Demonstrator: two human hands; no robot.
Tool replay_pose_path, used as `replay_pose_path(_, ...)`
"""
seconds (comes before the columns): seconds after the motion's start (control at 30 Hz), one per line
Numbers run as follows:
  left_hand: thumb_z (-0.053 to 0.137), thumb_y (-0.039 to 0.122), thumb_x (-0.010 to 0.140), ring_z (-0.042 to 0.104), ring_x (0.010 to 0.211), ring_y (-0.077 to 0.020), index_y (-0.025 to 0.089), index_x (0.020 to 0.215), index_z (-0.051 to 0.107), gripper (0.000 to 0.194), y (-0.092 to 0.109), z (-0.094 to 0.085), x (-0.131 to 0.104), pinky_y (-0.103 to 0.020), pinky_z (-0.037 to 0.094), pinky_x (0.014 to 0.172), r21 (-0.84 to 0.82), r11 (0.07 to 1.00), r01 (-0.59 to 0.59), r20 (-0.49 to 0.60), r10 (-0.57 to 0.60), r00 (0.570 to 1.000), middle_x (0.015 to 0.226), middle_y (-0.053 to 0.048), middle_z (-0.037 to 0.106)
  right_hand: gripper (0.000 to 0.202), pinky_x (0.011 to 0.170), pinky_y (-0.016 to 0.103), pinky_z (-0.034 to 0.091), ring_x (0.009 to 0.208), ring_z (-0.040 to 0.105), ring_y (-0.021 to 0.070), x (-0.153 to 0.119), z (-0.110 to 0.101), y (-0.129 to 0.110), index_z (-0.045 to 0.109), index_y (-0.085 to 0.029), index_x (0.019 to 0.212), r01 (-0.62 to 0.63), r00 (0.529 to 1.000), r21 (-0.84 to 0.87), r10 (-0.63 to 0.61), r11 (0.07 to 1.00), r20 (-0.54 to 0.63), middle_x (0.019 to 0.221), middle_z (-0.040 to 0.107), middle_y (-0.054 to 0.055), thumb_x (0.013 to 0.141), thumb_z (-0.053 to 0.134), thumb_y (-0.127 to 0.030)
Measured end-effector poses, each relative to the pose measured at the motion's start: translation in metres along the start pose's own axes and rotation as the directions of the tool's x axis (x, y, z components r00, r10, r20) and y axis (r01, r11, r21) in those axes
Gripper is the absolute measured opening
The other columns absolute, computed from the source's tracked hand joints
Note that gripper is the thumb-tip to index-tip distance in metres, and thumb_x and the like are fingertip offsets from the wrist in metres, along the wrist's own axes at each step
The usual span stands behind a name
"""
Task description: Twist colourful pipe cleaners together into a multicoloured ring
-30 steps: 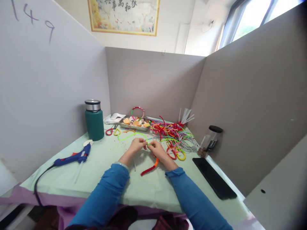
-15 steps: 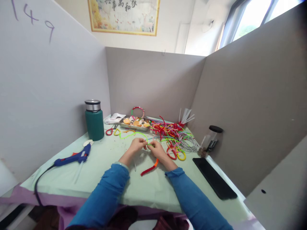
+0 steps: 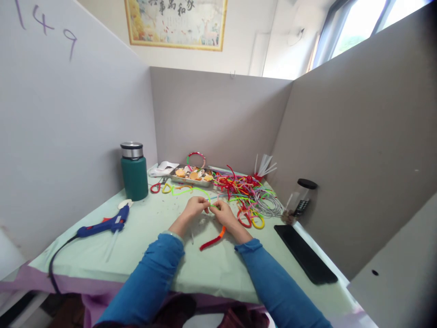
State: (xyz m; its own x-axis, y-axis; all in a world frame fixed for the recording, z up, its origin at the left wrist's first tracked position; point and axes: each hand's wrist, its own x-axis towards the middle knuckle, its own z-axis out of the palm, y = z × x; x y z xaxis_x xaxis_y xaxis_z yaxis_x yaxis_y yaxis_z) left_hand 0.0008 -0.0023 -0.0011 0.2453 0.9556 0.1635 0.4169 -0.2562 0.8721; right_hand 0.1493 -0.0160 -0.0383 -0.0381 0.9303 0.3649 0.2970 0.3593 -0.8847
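Fingertips of my left hand (image 3: 195, 207) and my right hand (image 3: 224, 214) meet over the middle of the table, both closed in a pinch. Between them is a bright green pipe cleaner (image 3: 196, 189), its free length curving away to the back left. From beneath my right hand a fuzzy red and orange strip (image 3: 212, 242) runs toward me; whether it joins the green one is hidden. A thin grey piece (image 3: 192, 238) lies by my left wrist.
A tangled pile of coloured pipe cleaners (image 3: 239, 184) lies behind my right hand. Farther back are a metal tray (image 3: 193, 183) of shell-like pieces and a beaded ring (image 3: 196, 154). A green bottle (image 3: 134, 177) and blue glue gun (image 3: 102, 228) are left; a black phone-like slab (image 3: 305, 255) is right.
The far end of the green pipe cleaner has shifted slightly to the right. Both hands stay pinched together in nearly the same place.
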Motion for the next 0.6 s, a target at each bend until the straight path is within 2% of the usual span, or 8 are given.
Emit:
replay_pose_path(0.23,0.055,0.037,0.065,0.041,0.045,-0.0079,0.012,0.058,0.062,0.027,0.0006,0.0001,-0.0009,-0.021,0.029,0.046,-0.017,1.000,-0.001,0.002,0.001,1.000,0.053,-0.003,0.060,0.008,0.055,0.023,0.034,0.061,0.045,0.0125,0.0005,0.0004,-0.0011,0.051,-0.018,0.068,0.020,0.999,-0.066,-0.023,0.998,-0.037,0.063,0.051,-0.002,0.066,0.051,-0.026)
replay_pose_path(0.6,0.055,0.038,0.066,0.039,0.044,-0.0071,0.012,0.061,0.062,0.028,0.0003,-0.0004,-0.0004,-0.020,0.028,0.045,-0.022,1.000,0.003,0.013,-0.003,1.000,0.057,-0.003,0.062,0.012,0.056,0.023,0.034,0.061,0.045,0.0123,-0.0006,-0.0007,-0.0051,0.051,-0.017,0.068,0.017,1.000,-0.048,-0.018,0.999,-0.023,0.062,0.051,-0.002,0.069,0.052,-0.029)
